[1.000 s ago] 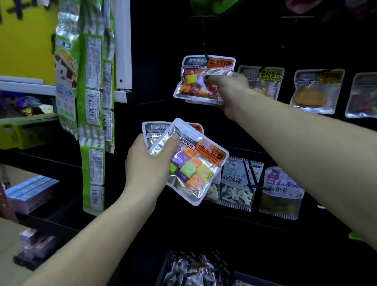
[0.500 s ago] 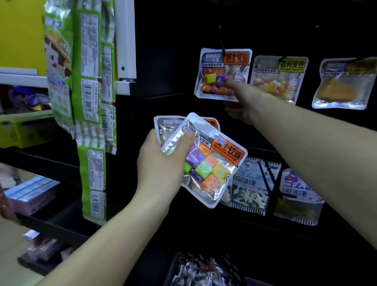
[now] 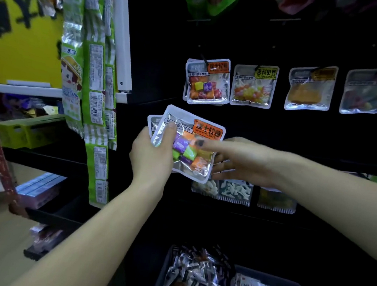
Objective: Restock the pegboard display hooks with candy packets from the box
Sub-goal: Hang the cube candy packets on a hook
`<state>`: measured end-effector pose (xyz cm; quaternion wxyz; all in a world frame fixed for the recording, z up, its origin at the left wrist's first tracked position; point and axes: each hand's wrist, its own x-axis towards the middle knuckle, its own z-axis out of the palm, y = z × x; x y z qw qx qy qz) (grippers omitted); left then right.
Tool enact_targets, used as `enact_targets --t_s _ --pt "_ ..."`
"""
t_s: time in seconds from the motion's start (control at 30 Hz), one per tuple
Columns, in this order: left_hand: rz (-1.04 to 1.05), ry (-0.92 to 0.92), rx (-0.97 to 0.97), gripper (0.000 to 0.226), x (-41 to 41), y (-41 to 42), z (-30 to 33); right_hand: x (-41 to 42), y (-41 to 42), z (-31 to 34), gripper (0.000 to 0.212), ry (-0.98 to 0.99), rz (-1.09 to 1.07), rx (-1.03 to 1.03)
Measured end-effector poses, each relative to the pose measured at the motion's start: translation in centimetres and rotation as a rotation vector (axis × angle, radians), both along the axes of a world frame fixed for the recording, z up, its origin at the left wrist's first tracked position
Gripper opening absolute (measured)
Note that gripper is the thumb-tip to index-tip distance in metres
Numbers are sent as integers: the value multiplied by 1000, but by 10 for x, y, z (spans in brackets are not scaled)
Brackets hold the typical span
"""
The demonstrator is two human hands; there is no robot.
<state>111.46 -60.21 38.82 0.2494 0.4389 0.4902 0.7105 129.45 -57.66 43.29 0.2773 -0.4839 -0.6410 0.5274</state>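
Note:
My left hand [image 3: 153,153] grips a small stack of clear candy packets [image 3: 189,147] with orange labels and coloured cube sweets, held in front of the black pegboard [image 3: 274,131]. My right hand [image 3: 242,160] reaches in from the right with fingers spread, its thumb on the front packet's face and its fingers behind the packet's right edge. Above, a matching packet [image 3: 207,81] hangs on a hook [image 3: 204,58] in the upper row.
More packets hang to the right of that hook: yellow-labelled beans [image 3: 254,86], an orange one [image 3: 310,88], another at the edge [image 3: 369,91]. A lower row [image 3: 233,190] sits behind my hands. Green snack strips [image 3: 95,86] hang at left. Bins of wrapped sweets [image 3: 197,276] stand below.
My right hand let go of the hung packet at the upper hook and dropped down to the stack in my left hand. The camera tilted slightly.

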Motion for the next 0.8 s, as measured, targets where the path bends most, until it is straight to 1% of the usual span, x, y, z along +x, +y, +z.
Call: enact_targets --t_s 0.13,0.3,0.4,0.47,0.53,0.7,0.8 --pt "-25 -3 -3 32 5 -6 5 2 -8 -2 30 65 -7 101" --pt "-59 2 -18 38 0 -14 8 7 -9 5 29 163 -81 200" --pt "-49 28 -13 35 -3 -17 9 5 -2 16 14 235 -166 289" --pt "-26 68 -5 30 -6 -17 9 2 4 28 16 301 -212 343" --pt "-9 93 2 25 -7 -17 8 -4 10 40 17 315 -257 403" --pt "-1 97 1 24 -11 -14 7 -26 24 64 24 393 -368 581" --pt "-5 101 -12 23 -13 -13 7 -35 32 76 26 434 -404 608"
